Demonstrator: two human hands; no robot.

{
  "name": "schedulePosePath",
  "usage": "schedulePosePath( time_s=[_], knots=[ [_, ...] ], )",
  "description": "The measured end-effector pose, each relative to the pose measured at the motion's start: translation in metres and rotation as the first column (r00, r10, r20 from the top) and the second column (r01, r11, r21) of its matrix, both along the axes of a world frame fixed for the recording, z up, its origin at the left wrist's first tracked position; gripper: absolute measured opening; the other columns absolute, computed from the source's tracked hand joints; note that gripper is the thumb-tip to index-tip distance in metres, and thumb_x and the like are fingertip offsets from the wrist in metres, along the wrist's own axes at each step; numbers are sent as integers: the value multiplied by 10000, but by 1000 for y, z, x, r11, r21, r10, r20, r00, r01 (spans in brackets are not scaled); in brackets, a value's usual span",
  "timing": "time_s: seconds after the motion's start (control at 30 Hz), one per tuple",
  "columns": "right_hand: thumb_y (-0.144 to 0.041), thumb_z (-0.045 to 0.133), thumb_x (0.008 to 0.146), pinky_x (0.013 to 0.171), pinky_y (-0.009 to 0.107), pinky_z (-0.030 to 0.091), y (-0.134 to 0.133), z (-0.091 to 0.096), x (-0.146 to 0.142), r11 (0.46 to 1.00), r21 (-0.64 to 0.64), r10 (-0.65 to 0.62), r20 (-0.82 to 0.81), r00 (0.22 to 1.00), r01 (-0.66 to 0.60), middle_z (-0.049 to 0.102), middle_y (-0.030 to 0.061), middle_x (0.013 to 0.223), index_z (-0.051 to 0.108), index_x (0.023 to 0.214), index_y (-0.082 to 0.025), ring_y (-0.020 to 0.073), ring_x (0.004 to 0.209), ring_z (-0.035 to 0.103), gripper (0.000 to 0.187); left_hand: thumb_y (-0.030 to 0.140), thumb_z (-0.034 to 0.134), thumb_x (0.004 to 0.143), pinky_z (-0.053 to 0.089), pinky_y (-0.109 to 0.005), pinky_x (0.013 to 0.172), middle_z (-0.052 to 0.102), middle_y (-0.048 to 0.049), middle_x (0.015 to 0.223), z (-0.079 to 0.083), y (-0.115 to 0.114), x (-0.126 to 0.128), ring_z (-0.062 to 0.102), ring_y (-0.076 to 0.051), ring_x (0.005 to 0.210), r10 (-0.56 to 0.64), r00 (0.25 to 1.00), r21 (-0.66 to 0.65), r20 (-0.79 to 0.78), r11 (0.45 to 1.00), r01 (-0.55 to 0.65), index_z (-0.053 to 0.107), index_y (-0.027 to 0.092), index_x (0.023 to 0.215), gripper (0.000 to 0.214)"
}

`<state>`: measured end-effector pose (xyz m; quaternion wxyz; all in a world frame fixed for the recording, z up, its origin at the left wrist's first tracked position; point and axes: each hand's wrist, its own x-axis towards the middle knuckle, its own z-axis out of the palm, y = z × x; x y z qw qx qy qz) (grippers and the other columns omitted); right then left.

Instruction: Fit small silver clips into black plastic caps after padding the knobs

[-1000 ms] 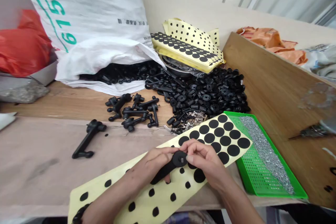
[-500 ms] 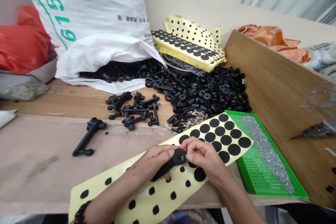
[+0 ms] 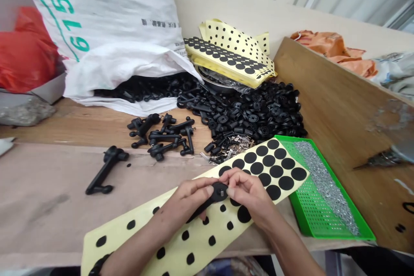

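My left hand (image 3: 186, 202) is closed around a black crank handle (image 3: 219, 191), whose arm runs under my fingers. Its round end faces up, with a small metal stub in the middle. The fingertips of my right hand (image 3: 248, 189) pinch the edge of that round end; whether a thin pad lies between them I cannot tell. Both hands are over a pale yellow sticker sheet (image 3: 113, 246) bearing large black discs at its far right part and small black dots towards me. Another black crank handle (image 3: 105, 171) lies alone on the left.
Several assembled handles (image 3: 164, 138) lie beyond my hands. Behind them are a heap of black parts (image 3: 255, 112), small metal pieces (image 3: 236, 148) and a white sack (image 3: 119, 21). At right, a green tray (image 3: 304, 211) holds shiny small hardware beside a wooden board (image 3: 336, 108). More sticker sheets (image 3: 233, 51) rest behind.
The whole view has shifted slightly, so things sit a little further left. Both hands keep their hold on the crank handle, with barely any finger movement.
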<state>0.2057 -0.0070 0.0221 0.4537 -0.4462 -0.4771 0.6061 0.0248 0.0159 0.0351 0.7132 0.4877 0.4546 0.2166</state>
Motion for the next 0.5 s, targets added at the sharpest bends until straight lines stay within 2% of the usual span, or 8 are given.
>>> schedulePosePath(
  time_s=[0.13, 0.3, 0.5],
  knots=[
    [-167, 604, 667, 744, 283, 438, 0, 0, -1, 1000, 7, -16, 37, 999, 16, 574, 43, 928, 544, 615, -189, 182, 876, 555, 82, 433, 598, 745, 385, -187, 465, 578, 11, 702, -8, -4, 3, 428, -76, 500, 27, 1000, 36, 11, 999, -27, 650, 153, 1053, 420],
    [-175, 608, 658, 620, 249, 419, -2, -3, -3, 997, -2, -74, 137, 988, 75, 578, 40, 873, 540, 602, -187, 159, 772, 544, 88, 427, 636, 716, 362, -180, 442, 526, 36, 606, -17, -8, 5, 382, -68, 476, 87, 996, 72, -9, 994, -86, 609, 130, 1017, 424],
    [-217, 664, 701, 627, 225, 414, -11, -4, -7, 994, -28, -106, 31, 994, 107, 613, 24, 806, 607, 648, -168, 131, 721, 536, 92, 354, 661, 713, 329, -160, 443, 508, 56, 592, -16, -14, 2, 394, -64, 486, 169, 986, 124, 17, 978, -169, 602, 161, 965, 322]
  ],
)
